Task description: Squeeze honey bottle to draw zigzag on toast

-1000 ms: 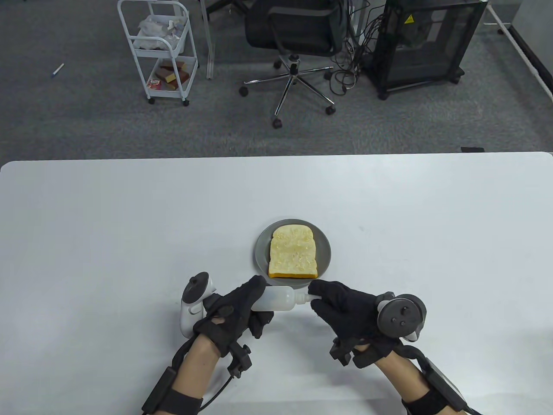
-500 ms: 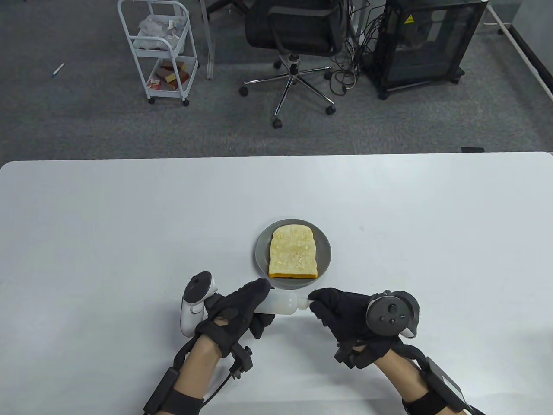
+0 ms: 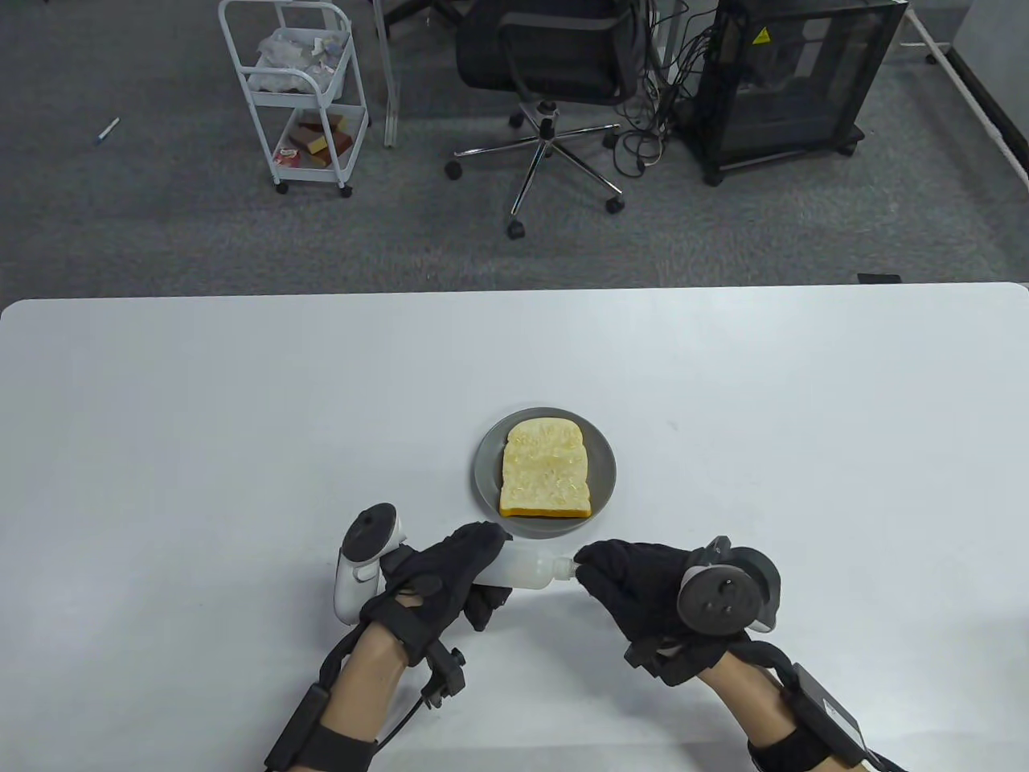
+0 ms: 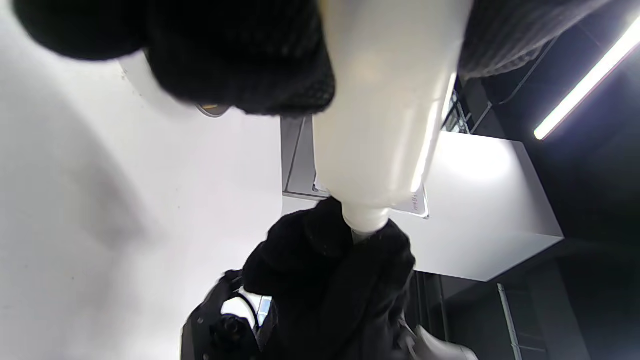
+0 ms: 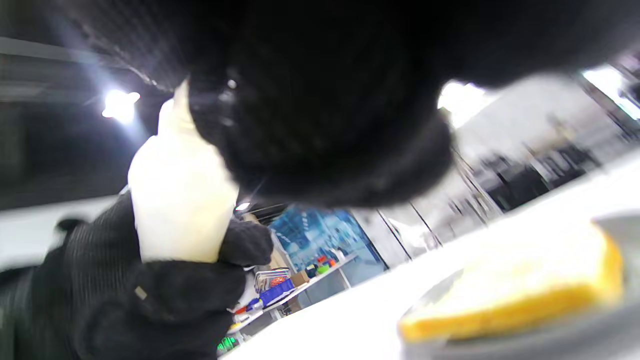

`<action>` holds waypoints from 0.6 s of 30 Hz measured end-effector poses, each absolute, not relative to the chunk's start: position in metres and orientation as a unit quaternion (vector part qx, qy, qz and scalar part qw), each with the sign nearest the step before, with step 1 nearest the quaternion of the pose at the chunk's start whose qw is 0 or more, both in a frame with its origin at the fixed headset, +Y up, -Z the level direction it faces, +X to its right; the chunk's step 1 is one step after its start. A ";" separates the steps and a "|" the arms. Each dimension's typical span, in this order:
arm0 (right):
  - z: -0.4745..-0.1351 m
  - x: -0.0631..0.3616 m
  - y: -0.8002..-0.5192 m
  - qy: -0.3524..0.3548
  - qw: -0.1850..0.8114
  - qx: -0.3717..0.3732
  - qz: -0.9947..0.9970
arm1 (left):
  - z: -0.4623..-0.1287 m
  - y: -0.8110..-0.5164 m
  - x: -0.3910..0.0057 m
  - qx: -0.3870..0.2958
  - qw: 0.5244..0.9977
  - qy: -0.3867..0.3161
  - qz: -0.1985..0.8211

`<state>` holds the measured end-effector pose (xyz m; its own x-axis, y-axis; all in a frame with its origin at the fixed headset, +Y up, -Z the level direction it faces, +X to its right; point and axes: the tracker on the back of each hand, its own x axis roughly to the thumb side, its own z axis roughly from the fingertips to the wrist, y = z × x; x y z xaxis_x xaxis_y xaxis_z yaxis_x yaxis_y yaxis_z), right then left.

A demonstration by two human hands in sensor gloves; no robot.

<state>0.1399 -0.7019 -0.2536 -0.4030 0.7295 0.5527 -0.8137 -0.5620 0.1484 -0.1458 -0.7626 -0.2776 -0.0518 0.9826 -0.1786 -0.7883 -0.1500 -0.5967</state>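
A slice of toast (image 3: 547, 469) lies on a grey plate (image 3: 608, 474) near the table's front middle; the toast also shows in the right wrist view (image 5: 515, 300). My left hand (image 3: 450, 572) grips the body of a white squeeze bottle (image 3: 524, 566), held on its side just in front of the plate, nozzle pointing right. My right hand (image 3: 619, 572) pinches the bottle's cap end. In the left wrist view the bottle (image 4: 385, 110) runs down to my right hand's fingers (image 4: 330, 265), which cover the cap. In the right wrist view the bottle (image 5: 177, 200) sits in my left hand.
The white table (image 3: 241, 418) stretches wide to the left, right and behind the plate. On the floor beyond stand a white cart (image 3: 297, 88), an office chair (image 3: 555, 72) and a black cabinet (image 3: 796, 80).
Both hands have stayed on the bottle, which sank slightly toward me. My right wrist has turned, so its tracker shifted left and lower.
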 end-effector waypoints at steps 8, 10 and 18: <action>-0.257 0.149 -0.701 -0.083 0.451 0.297 0.837 | -0.277 -0.761 -0.143 -0.270 0.621 -0.168 0.716; -0.255 0.147 -0.698 -0.098 0.449 0.289 0.840 | -0.276 -0.761 -0.142 -0.276 0.628 -0.174 0.707; -0.265 0.155 -0.706 -0.015 0.560 0.224 0.798 | -0.276 -0.756 -0.141 -0.247 0.629 -0.184 0.714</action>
